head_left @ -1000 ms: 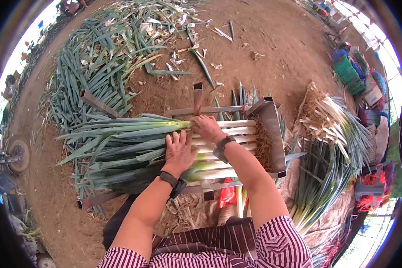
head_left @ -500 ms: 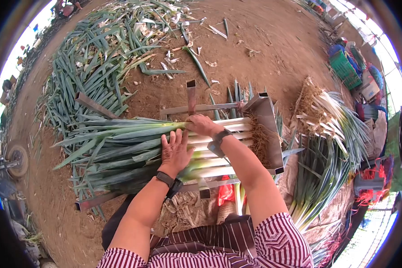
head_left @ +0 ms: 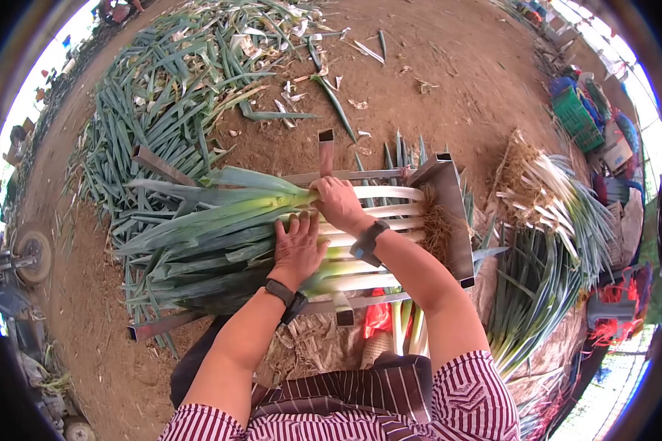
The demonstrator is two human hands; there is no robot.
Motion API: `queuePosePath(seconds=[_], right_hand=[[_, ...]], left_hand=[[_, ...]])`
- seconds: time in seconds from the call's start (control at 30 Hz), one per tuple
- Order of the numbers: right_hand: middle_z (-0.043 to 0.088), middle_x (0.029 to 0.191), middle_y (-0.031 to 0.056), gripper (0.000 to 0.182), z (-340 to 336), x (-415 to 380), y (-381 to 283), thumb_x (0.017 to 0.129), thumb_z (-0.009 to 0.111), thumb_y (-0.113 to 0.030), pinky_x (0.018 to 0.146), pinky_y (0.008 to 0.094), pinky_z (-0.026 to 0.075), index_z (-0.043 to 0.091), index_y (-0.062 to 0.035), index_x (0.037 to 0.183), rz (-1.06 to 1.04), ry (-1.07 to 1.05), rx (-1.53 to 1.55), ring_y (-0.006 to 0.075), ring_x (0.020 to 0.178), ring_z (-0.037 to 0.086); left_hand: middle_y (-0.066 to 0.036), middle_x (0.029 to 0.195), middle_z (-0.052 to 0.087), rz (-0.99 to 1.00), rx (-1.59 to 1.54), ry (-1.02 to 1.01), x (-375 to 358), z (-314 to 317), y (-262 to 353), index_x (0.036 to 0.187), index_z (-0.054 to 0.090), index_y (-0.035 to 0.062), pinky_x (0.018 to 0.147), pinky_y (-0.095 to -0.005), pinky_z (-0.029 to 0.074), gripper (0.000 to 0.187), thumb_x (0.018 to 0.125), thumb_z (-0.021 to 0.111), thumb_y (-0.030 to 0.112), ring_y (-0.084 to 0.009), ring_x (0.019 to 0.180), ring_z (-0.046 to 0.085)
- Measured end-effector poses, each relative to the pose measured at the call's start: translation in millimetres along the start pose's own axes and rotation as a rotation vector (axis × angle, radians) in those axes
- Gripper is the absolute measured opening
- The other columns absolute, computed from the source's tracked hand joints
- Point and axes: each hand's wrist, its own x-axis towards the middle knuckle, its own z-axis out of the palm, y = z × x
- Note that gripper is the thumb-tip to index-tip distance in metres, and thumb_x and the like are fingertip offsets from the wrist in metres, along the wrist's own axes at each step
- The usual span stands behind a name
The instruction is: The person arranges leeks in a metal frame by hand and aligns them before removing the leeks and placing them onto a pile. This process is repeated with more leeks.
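Observation:
Several leeks lie side by side across a metal frame, green leaves to the left and white stalks to the right. Their roots sit against the frame's upright metal end. My left hand rests on the leeks, fingers spread, where green turns to white. Just beyond it, my right hand is closed round the leek at the far side of the row. That leek's leaves fan out to the left. The hand hides part of its stalk.
A heap of cut leaves covers the ground at the far left. On the right lies a pile of leeks with roots on. Behind it stands a green crate. Metal posts stick up from the frame. A wheel stands at left.
My right hand has closed round the far leek, and its leaves have lifted and shifted. My left hand stays flat on the leeks. The whole view has shifted slightly.

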Motion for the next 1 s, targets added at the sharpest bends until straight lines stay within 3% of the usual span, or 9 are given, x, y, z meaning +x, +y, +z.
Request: queuePosePath(seconds=[0.2, 0.3, 0.43, 0.6, 0.73, 1.0], right_hand=[[0.056, 0.105, 0.0051, 0.04, -6.6, -4.6, -10.9, 0.073, 0.068, -0.01, 0.09, 0.0432, 0.039, 0.057, -0.0148, 0.111, -0.088, 0.25, -0.149, 0.0283, 0.105, 0.053], [0.055, 0.104, 0.0049, 0.042, -5.9, -9.6, -3.9, 0.072, 0.067, -0.01, 0.09, 0.0432, 0.038, 0.06, -0.0176, 0.113, -0.077, 0.247, -0.19, 0.0274, 0.104, 0.052], [0.055, 0.1, 0.0041, 0.037, 5.0, -16.6, -8.8, 0.079, 0.061, -0.014, 0.09, 0.0419, 0.038, 0.06, -0.0207, 0.116, -0.095, 0.082, -0.147, 0.0257, 0.101, 0.053], [0.062, 0.108, 0.0054, 0.051, 1.5, -13.9, 7.7, 0.085, 0.058, -0.011, 0.095, 0.0415, 0.036, 0.055, -0.0268, 0.133, -0.041, -0.18, -0.069, 0.0261, 0.106, 0.055], [0.062, 0.109, 0.004, 0.05, 3.8, -19.2, 7.2, 0.088, 0.055, -0.015, 0.095, 0.0408, 0.035, 0.052, -0.0283, 0.137, -0.015, -0.132, -0.105, 0.0252, 0.108, 0.054], [0.061, 0.11, 0.0049, 0.046, 10.1, -18.8, -0.3, 0.09, 0.057, -0.025, 0.092, 0.0419, 0.036, 0.051, -0.0269, 0.136, 0.09, -0.195, -0.151, 0.0261, 0.107, 0.055]], left_hand=[[-0.013, 0.136, 0.042, -0.009, -0.003, 0.032, -4.1, 4.8, -1.1, 0.14, 0.04, 0.0055, 0.105, -0.0578, 0.027, 0.069, 0.088, 0.054, 0.049, -0.0306, 0.125, 0.037], [-0.013, 0.136, 0.041, -0.019, -0.021, -0.001, -0.9, 2.1, 0.3, 0.14, 0.04, 0.0056, 0.105, -0.0585, 0.027, 0.069, 0.088, 0.055, 0.048, -0.0307, 0.126, 0.037], [-0.013, 0.135, 0.042, -0.03, -0.034, -0.037, -1.6, -0.1, 0.0, 0.14, 0.04, 0.0056, 0.105, -0.0589, 0.027, 0.069, 0.087, 0.055, 0.047, -0.0301, 0.126, 0.037], [-0.013, 0.129, 0.045, -0.019, -0.039, 0.027, -0.7, 5.2, -0.9, 0.139, 0.042, 0.0062, 0.102, -0.0579, 0.029, 0.07, 0.084, 0.059, 0.046, -0.0306, 0.116, 0.042], [-0.012, 0.124, 0.046, -0.032, -0.061, -0.038, 3.4, -6.6, 0.3, 0.137, 0.044, 0.0065, 0.103, -0.0565, 0.028, 0.069, 0.083, 0.06, 0.046, -0.0295, 0.116, 0.042], [-0.011, 0.126, 0.045, -0.045, -0.084, 0.039, -0.1, -2.7, -0.8, 0.136, 0.045, 0.0087, 0.106, -0.0553, 0.025, 0.069, 0.081, 0.063, 0.047, -0.0288, 0.119, 0.04]])
